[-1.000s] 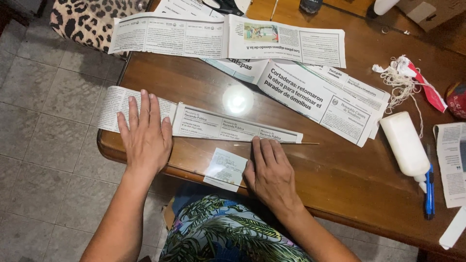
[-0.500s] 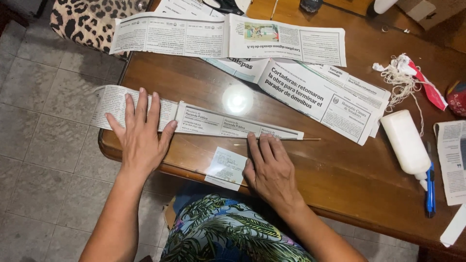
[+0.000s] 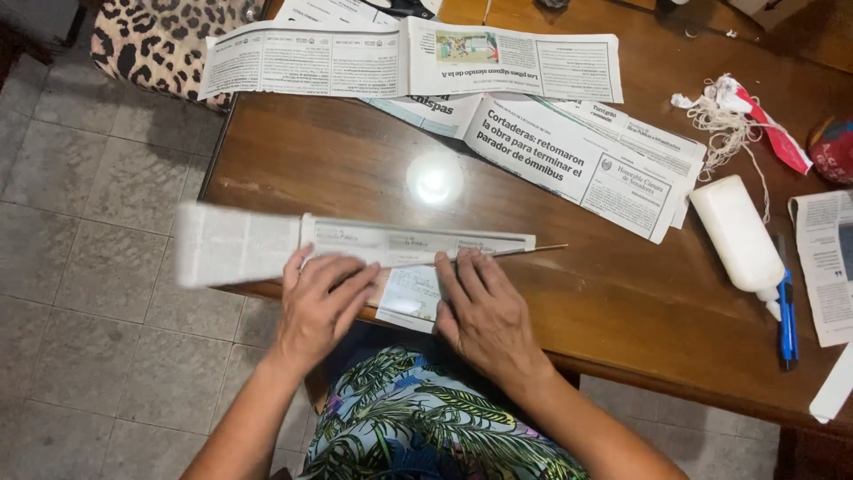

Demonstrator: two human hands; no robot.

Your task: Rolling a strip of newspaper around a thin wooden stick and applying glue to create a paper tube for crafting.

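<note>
A long narrow strip of newspaper [image 3: 267,242] lies along the near edge of the brown wooden table [image 3: 355,160], partly rolled around a thin stick [image 3: 533,250] whose tip pokes out at the right. My left hand [image 3: 322,302] rests flat on the roll's near edge, fingers spread. My right hand [image 3: 480,307] presses flat on the roll a little further right. Between the two hands a small paper scrap [image 3: 410,298] hangs over the table edge. The strip's left end sticks out past the table and looks blurred.
Larger newspaper sheets [image 3: 418,58] and a folded one [image 3: 577,160] cover the far half. At the right lie a white glue bottle [image 3: 737,236], a blue pen [image 3: 787,316], tangled string with red tape [image 3: 737,111] and more paper [image 3: 831,267]. A leopard-print seat [image 3: 169,40] stands at far left.
My left hand slid right along the strip, close to my right hand. The strip's left end lifted and shifted; the roll looks tighter.
</note>
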